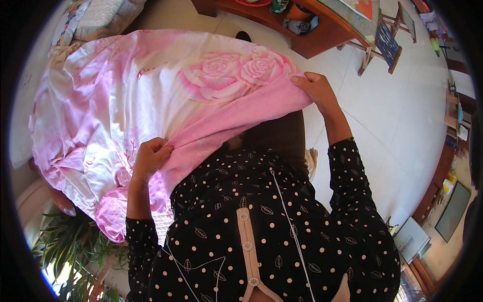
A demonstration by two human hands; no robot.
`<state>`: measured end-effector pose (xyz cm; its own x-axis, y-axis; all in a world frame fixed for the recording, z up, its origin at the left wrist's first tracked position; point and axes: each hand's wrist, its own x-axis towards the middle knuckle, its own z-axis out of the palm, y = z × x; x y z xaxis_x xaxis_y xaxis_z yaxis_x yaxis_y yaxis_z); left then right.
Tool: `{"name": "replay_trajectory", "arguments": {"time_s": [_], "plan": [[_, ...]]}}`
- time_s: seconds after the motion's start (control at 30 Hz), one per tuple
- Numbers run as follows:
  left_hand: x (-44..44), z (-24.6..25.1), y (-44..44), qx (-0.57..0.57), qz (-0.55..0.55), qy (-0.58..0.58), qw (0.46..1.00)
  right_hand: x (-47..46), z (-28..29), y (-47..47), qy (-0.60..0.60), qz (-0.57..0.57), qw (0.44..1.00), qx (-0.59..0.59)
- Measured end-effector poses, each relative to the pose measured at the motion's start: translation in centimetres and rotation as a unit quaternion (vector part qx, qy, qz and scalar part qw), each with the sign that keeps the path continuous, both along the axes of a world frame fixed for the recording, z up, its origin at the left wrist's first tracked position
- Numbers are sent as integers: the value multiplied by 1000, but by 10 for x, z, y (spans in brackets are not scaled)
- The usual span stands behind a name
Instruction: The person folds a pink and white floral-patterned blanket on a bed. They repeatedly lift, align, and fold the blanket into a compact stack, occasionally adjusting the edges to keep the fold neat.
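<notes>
A large pink and white cloth [151,94] printed with roses spreads out in front of me, rumpled towards its left side. My left hand [153,158] pinches its near edge between thumb and fingers, just left of my waist. Farther out on the right, my right hand [315,88] grips a corner of the same cloth. Between both hands the edge is turned over, so a plain pink band [241,104] shows along it. Folds hide whatever lies beneath the cloth.
Beyond the cloth stands a reddish wooden table [317,34] with things on its lower shelf. A small folding stool [386,47] is at its right. Leafy plants [71,234] stand at lower left. Along the right run furniture and a dark screen [453,211]. A padded bundle [102,19] lies upper left.
</notes>
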<state>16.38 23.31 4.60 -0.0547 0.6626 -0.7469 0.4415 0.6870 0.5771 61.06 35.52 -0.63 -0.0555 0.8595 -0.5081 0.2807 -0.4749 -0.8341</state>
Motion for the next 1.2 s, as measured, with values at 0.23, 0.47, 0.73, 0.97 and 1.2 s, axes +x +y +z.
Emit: {"name": "replay_trajectory", "arguments": {"time_s": [0.23,0.47,0.73,0.97,1.2], "plan": [[-22,12,-20,82,-96,12,992,14,-6,-11,33,17,998,58],[-56,16,-40,3,-35,-88,995,29,-9,-15,63,-40,996,52],[-72,20,-63,-13,32,-96,995,40,4,1,-18,53,998,36],[-60,1,-76,5,110,-92,990,32,-13,1,-67,19,995,75],[-66,20,-76,102,85,-59,989,29,-3,-5,5,-80,992,94]]}}
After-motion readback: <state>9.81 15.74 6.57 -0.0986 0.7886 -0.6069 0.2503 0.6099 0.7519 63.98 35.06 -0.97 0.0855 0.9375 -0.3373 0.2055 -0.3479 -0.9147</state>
